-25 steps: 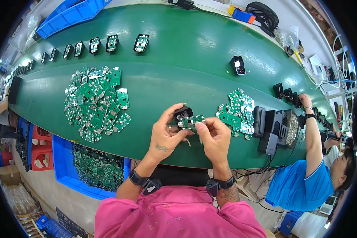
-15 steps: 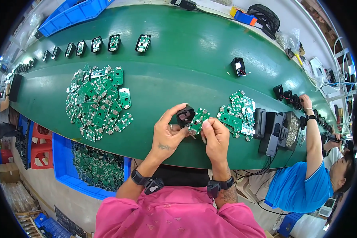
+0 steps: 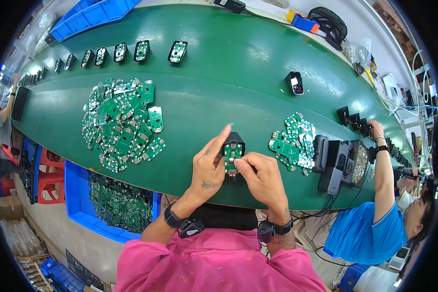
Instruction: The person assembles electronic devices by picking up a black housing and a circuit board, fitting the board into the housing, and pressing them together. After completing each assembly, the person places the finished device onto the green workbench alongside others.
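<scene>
Above the near edge of the green table, my left hand [image 3: 207, 173] grips a small black plastic housing [image 3: 235, 138], its index finger stretched out beside it. A green circuit board [image 3: 232, 155] lies lengthwise at the housing's open face, its lower end toward me. With its thumb on the board and its other fingers curled, my right hand [image 3: 264, 179] holds the board against the housing from the right. The underside of the housing and some fingertips are hidden. A heap of loose circuit boards [image 3: 119, 121] lies to the left, and a smaller heap [image 3: 294, 141] to the right.
Several housings with boards [image 3: 141, 51] form a row at the far left. One open housing [image 3: 295, 83] stands at the far right. Dark devices [image 3: 337, 163] and a parts tray [image 3: 359, 164] sit right, near a co-worker's arm [image 3: 384, 180]. A blue crate [image 3: 78, 194] holds boards below the table.
The circuit board has turned upright and moved from beside the housing onto its open face. My right hand has shifted slightly lower, its thumb now over the board.
</scene>
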`<action>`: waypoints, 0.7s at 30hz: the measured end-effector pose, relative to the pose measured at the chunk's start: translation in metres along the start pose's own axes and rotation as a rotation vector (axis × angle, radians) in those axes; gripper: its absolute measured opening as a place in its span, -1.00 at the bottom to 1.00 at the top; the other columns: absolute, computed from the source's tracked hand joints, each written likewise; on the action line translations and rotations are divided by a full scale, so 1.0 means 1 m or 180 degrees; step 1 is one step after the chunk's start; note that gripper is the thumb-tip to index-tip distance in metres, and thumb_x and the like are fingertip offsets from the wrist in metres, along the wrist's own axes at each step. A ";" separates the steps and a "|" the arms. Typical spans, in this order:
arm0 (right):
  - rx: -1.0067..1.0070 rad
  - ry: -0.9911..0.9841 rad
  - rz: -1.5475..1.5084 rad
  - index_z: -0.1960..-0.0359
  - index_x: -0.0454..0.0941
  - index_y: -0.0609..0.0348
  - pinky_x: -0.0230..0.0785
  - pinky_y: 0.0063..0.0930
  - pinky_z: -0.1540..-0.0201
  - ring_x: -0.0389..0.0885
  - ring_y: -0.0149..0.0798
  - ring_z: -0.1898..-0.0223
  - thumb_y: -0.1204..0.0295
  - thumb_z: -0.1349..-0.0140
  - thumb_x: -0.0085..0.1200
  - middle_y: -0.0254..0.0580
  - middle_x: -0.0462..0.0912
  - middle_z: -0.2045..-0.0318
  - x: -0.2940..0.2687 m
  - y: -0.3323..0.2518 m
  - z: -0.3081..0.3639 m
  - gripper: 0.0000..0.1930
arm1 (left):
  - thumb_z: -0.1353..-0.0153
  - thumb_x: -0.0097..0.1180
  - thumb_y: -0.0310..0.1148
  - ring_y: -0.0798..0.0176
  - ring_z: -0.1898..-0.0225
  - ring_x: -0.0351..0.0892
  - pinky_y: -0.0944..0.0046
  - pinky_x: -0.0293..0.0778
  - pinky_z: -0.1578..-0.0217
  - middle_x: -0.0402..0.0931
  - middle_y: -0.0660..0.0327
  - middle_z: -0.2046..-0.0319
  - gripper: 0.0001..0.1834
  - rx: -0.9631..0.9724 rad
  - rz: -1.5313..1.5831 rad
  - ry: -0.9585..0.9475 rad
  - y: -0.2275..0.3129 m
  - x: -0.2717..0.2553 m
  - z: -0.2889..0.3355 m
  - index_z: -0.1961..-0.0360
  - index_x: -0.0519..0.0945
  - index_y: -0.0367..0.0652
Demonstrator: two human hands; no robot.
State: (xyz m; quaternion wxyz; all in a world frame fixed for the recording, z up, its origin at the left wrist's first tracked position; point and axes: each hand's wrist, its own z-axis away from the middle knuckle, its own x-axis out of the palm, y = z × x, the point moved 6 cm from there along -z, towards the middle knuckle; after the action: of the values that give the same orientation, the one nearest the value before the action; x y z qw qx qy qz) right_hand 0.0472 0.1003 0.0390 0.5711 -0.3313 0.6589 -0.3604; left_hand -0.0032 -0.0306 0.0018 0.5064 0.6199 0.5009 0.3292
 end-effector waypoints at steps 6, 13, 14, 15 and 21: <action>0.0027 0.0071 0.0238 0.44 0.57 0.32 0.31 -0.23 0.46 0.52 -0.02 0.55 0.41 -0.30 0.15 -0.03 0.54 0.57 -0.001 0.002 -0.007 -0.78 | -0.17 -0.01 -0.72 0.36 0.38 0.67 0.36 0.56 0.35 0.58 -0.04 0.05 -0.36 -0.0433 0.0039 -0.0203 -0.018 -0.003 0.004 -0.33 0.39 -0.18; -0.0012 0.0621 0.0397 0.44 0.60 0.35 0.24 -0.37 0.53 0.48 -0.22 0.61 0.42 -0.28 0.19 -0.11 0.54 0.60 -0.002 0.014 -0.007 -0.78 | -0.23 -0.03 -0.69 0.38 0.33 0.68 0.38 0.62 0.33 0.58 0.05 0.03 -0.43 -0.0669 0.0925 -0.0223 -0.014 0.000 -0.001 -0.31 0.38 -0.22; 0.0004 0.0624 0.0405 0.45 0.61 0.35 0.24 -0.38 0.53 0.48 -0.23 0.61 0.42 -0.27 0.20 -0.12 0.54 0.61 -0.001 0.016 -0.007 -0.78 | -0.27 -0.01 -0.65 0.38 0.33 0.68 0.39 0.64 0.34 0.58 0.05 0.04 -0.46 -0.0685 0.1134 -0.0233 -0.015 0.000 -0.001 -0.31 0.38 -0.21; 0.0021 0.0629 0.0413 0.45 0.61 0.36 0.25 -0.39 0.53 0.47 -0.24 0.62 0.42 -0.26 0.21 -0.12 0.54 0.62 0.000 0.016 -0.007 -0.78 | -0.30 0.01 -0.61 0.38 0.32 0.68 0.40 0.65 0.35 0.58 0.05 0.04 -0.48 -0.0701 0.1344 -0.0244 -0.015 0.001 0.000 -0.30 0.37 -0.21; 0.0291 0.0574 0.0286 0.49 0.62 0.36 0.21 -0.42 0.58 0.42 -0.37 0.67 0.39 -0.24 0.25 -0.15 0.53 0.69 0.004 0.014 -0.007 -0.75 | -0.42 0.05 -0.40 0.39 0.45 0.64 0.51 0.54 0.58 0.52 -0.01 0.02 -0.64 -0.0864 0.0930 -0.0153 -0.025 -0.001 0.002 -0.18 0.37 -0.25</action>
State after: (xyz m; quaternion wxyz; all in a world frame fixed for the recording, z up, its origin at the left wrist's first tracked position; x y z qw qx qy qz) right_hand 0.0394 0.1047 0.0253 0.5397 -0.2412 0.7047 -0.3924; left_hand -0.0093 -0.0324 -0.0225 0.5440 0.6197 0.3444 0.4488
